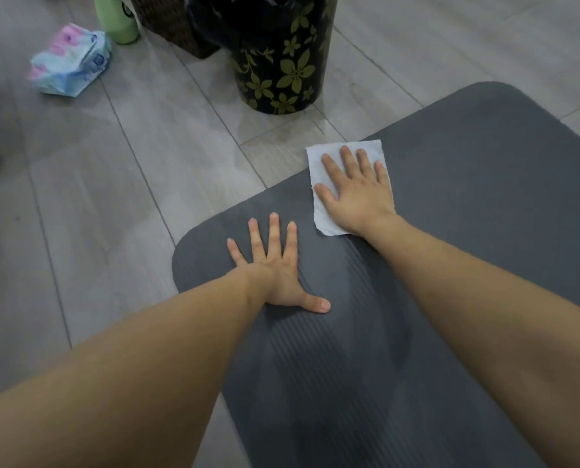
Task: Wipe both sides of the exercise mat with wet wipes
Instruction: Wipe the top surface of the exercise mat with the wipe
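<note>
Your right hand (357,194) lies flat, fingers spread, pressing a white wet wipe (329,163) onto the dark grey exercise mat (484,204), close to the mat's long edge where it meets the floor. Your left hand (275,271) rests palm down on the bare mat nearer its rounded corner, fingers splayed and straight, thumb stretched out to the side, holding nothing. The two hands are near each other but apart, both forearms reaching in from the bottom of the view.

The mat lies unrolled on a grey wood-plank floor (129,197), its ribbed surface showing darker, damp-looking streaks between your arms. Just beyond the mat's edge stands a black waste bin (281,72) printed with olive-green flowers and lined with a black bag. Behind it sits a dark woven basket (167,25), only partly in view. Further left on the floor are a pale green bottle (118,21) and, beside it, a crumpled pack of wet wipes (70,60) in pink, white and blue.
</note>
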### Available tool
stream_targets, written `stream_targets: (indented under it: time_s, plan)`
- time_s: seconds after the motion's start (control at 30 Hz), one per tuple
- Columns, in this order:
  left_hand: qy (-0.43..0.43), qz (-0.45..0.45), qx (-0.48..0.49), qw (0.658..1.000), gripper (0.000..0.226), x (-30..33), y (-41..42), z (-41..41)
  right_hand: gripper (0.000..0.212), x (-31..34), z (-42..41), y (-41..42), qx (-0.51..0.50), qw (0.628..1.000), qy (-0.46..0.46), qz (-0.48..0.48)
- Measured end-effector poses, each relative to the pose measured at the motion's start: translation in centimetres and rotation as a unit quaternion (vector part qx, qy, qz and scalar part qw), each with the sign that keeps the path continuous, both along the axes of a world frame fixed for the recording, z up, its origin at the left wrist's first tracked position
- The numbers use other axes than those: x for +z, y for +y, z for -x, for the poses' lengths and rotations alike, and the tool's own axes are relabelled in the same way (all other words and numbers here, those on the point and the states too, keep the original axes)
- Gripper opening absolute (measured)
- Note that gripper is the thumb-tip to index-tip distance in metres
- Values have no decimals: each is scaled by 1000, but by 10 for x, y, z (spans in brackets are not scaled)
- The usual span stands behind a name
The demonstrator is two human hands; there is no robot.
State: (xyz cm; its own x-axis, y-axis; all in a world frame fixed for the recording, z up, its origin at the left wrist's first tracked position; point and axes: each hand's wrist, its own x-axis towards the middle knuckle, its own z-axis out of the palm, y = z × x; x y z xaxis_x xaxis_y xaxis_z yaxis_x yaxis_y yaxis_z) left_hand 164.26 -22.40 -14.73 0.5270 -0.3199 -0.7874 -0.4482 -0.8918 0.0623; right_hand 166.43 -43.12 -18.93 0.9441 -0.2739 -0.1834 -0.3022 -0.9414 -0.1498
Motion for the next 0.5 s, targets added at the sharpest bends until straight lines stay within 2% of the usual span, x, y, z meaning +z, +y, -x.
stream_targets:
  time_s: [0.1, 0.23, 0.33, 0.4, 0.5]
  plan:
    - [0, -2, 0, 1000, 161, 0, 1, 0, 70, -2, 23, 1, -5, 1000, -5, -6]
    - [4, 4, 5, 1000, 161, 2, 4, -1, 65, -3, 162, 12, -26, 999, -25, 10]
    - [12, 2, 5, 1000, 161, 5, 1, 0, 62, 6, 248, 12, -28, 999, 15, 15]
    - [14, -2, 8, 1000, 161, 8, 0, 1, 63, 8, 240, 5, -29, 999, 33, 12]
    - [11, -7, 2, 1000, 161, 6, -1, 0, 66, 4, 158, -7, -52, 998, 1, 20]
